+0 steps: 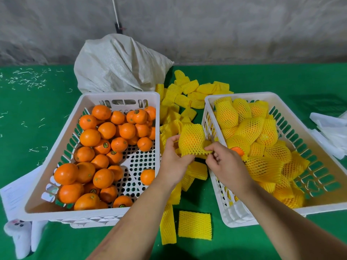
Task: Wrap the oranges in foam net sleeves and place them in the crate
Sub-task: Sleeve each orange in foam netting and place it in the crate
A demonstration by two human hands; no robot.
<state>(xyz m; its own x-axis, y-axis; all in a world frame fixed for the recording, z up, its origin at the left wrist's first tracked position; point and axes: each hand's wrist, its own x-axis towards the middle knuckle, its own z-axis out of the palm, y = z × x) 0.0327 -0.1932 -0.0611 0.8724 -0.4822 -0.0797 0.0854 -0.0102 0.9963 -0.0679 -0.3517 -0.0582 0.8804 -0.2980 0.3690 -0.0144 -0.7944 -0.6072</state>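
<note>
**Netted orange held between two crates**

Both hands are working a yellow foam net sleeve (191, 139), a stretchy diamond mesh, around an orange between the perforated white plastic crates. The left hand (173, 158) is cupping it from below; the right hand (223, 160) is pinching the sleeve's edge. The right crate (319, 205) is holding wrapped fruit.

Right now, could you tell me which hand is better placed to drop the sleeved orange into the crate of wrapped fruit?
Probably the right hand: it pinches the sleeved orange on the side nearest the right crate.
</note>
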